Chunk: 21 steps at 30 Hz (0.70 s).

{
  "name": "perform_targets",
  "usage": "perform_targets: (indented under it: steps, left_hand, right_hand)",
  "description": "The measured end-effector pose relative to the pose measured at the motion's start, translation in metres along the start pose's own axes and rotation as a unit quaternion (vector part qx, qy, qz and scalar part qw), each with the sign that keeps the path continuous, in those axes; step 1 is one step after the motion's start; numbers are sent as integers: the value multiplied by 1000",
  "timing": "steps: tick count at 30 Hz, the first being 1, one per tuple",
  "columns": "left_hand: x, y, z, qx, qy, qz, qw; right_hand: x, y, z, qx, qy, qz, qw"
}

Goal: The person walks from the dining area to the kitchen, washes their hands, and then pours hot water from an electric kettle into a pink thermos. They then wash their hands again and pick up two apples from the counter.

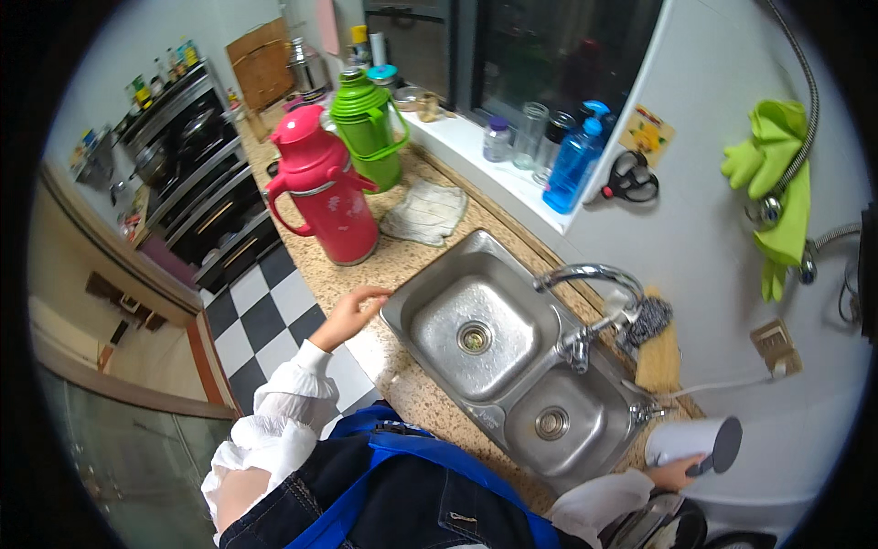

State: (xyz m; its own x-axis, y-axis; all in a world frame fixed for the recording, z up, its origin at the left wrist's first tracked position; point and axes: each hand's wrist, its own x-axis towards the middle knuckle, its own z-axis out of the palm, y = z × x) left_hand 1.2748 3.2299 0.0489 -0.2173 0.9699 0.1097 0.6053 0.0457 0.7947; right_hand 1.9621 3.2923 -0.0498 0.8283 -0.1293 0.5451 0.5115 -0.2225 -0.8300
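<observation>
My left hand (pixel 348 317) hangs over the counter's front edge, fingers close to the left corner of the stainless-steel double sink (pixel 396 309). It holds nothing, and whether the fingertips touch the rim I cannot tell. At the far right, my right hand (pixel 671 475) grips the dark grey handle of a white jug or kettle (pixel 675 439). The jug is tilted beside the smaller basin, its dark grey end facing right. A chrome faucet (pixel 590 274) arches over the larger basin. Droplets and some scraps around the drain (pixel 475 337) show in that basin.
A red thermos flask (pixel 336 213) and a green one (pixel 370 130) stand left of the sink beside a white cloth (pixel 426 211). Bottles, including a blue pump bottle (pixel 571 168), line the windowsill. Green rubber gloves (pixel 782 165) hang on the wall. Cookware (pixel 658 521) sits below my right hand.
</observation>
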Motion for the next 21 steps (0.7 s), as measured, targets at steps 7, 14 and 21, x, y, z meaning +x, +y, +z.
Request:
perform_targets:
  steps: [7,14,21]
  left_hand:
    - [10,-58,-110,19,346,22,938]
    - [52,-129,-183,7,435,-28,900]
    - [91,-161,-187,-316,251,-94,910]
  right_hand:
    - [13,-50,-20,41,-83,96,991]
    - [17,-132,-72,77,-91,63,991]
    - [-21,-279,-170,259,-85,-115,955]
